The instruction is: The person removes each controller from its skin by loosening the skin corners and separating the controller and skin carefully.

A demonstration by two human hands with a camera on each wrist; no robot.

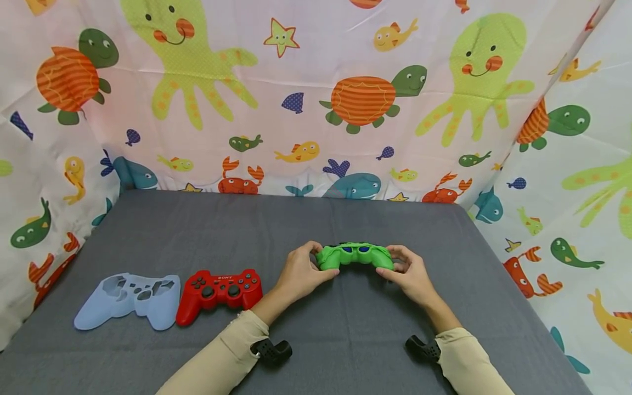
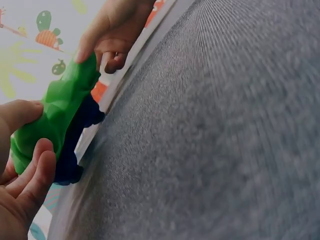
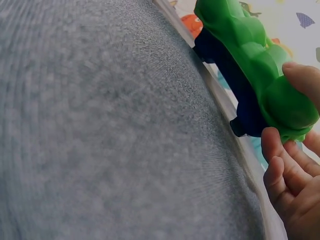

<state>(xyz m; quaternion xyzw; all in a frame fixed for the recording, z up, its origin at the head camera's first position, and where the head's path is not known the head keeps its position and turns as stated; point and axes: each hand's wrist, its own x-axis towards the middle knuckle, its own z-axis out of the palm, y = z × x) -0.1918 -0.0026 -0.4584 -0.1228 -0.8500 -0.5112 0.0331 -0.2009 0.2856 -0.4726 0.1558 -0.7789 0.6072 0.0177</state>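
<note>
A dark blue game controller in a green silicone cover is held just above the grey cloth in the middle of the table. My left hand grips its left handle, thumb on top and fingers curled beneath. My right hand grips the right handle the same way. In the left wrist view the green cover shows the blue controller body under it, with my left hand wrapped round the near end. In the right wrist view my right hand holds the green cover.
A red controller lies on the grey table cloth at the front left. A pale blue silicone cover lies left of it. Sea-animal curtains close in the back and both sides.
</note>
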